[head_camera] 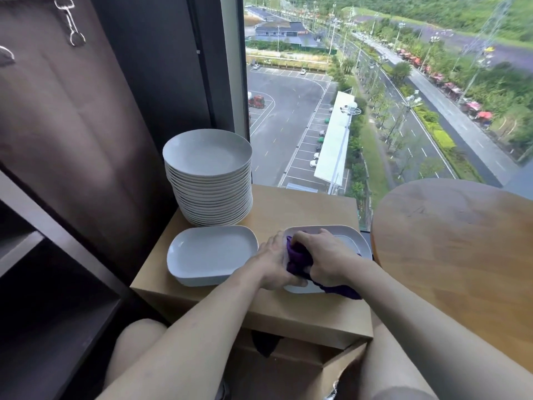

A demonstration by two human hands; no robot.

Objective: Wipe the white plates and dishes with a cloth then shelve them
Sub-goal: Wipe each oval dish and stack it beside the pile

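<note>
A white rectangular dish (pixel 350 241) lies on the small wooden table (pixel 302 209), at its right side. My left hand (pixel 275 262) grips that dish by its left edge. My right hand (pixel 324 259) is closed on a purple cloth (pixel 297 255) and presses it onto the dish. A second white rectangular dish (pixel 209 254) lies just to the left, nothing on it. Behind it stands a tall stack of round white plates (pixel 210 180).
A dark shelving unit (pixel 43 255) with open compartments stands at the left. A round wooden table (pixel 461 255) is close on the right. A tall window (pixel 375 82) rises directly behind the small table. A cardboard box (pixel 302 368) sits under the table between my knees.
</note>
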